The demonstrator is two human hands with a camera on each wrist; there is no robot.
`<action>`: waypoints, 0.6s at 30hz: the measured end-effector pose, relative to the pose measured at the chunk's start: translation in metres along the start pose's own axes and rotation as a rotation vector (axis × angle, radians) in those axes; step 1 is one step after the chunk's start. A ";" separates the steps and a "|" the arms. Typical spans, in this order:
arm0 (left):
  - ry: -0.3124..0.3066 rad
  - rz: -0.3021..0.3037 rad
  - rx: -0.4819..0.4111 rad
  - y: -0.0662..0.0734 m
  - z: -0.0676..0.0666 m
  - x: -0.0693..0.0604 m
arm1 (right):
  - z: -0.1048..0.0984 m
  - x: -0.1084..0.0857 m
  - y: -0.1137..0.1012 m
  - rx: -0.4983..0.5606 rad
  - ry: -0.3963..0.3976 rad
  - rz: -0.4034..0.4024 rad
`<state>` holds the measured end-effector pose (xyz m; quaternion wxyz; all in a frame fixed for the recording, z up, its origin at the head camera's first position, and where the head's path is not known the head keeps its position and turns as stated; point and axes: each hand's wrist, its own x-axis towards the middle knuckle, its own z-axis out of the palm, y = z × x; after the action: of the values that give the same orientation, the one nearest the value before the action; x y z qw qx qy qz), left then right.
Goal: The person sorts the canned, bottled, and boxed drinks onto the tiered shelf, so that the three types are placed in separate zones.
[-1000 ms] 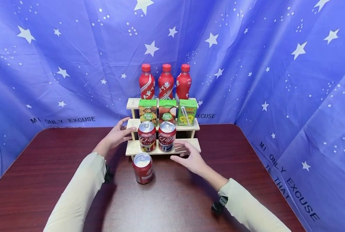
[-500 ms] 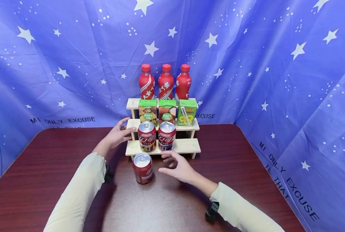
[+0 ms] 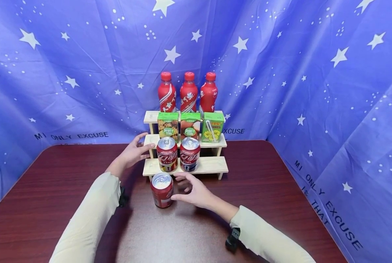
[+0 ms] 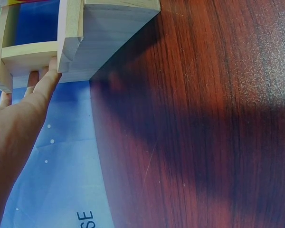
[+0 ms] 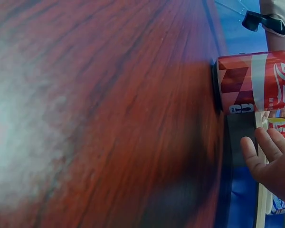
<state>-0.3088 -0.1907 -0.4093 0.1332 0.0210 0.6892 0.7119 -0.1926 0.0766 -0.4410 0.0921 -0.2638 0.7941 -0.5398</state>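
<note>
A red soda can (image 3: 162,193) stands upright on the table in front of a three-tier wooden shelf (image 3: 212,166). My right hand (image 3: 196,191) is at the can's right side, thumb and fingers spread apart with a gap between them. In the right wrist view the fingers (image 5: 270,154) are not wrapped round the can (image 5: 256,83). At the shelf's left end, my left hand (image 3: 131,153) touches the wooden frame. Its fingers (image 4: 48,80) reach against the shelf's side in the left wrist view, extended rather than curled. Two matching cans (image 3: 167,155) stand on the lowest tier.
Three green-topped drink cartons (image 3: 190,128) line the middle tier, and three red bottles (image 3: 188,93) the top tier. The lowest tier has bare wood right of its cans. A blue star-patterned curtain (image 3: 84,73) hangs behind the dark red wooden table (image 3: 258,175).
From beside the right can on the lowest tier, my right hand has moved left and toward me, up to the can on the table. The left hand has stayed at the shelf.
</note>
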 end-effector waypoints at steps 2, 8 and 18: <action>-0.002 0.002 -0.003 0.000 0.000 0.000 | 0.002 0.002 -0.001 -0.002 -0.011 0.015; 0.004 0.007 0.001 0.001 0.000 0.000 | 0.007 0.013 -0.004 0.003 -0.049 0.044; -0.019 0.001 -0.027 0.009 0.005 -0.008 | 0.014 0.026 -0.015 0.042 -0.124 0.051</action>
<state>-0.3012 -0.1879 -0.3992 0.1396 0.0260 0.6782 0.7210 -0.2033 0.0477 -0.4300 0.1605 -0.2746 0.7817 -0.5364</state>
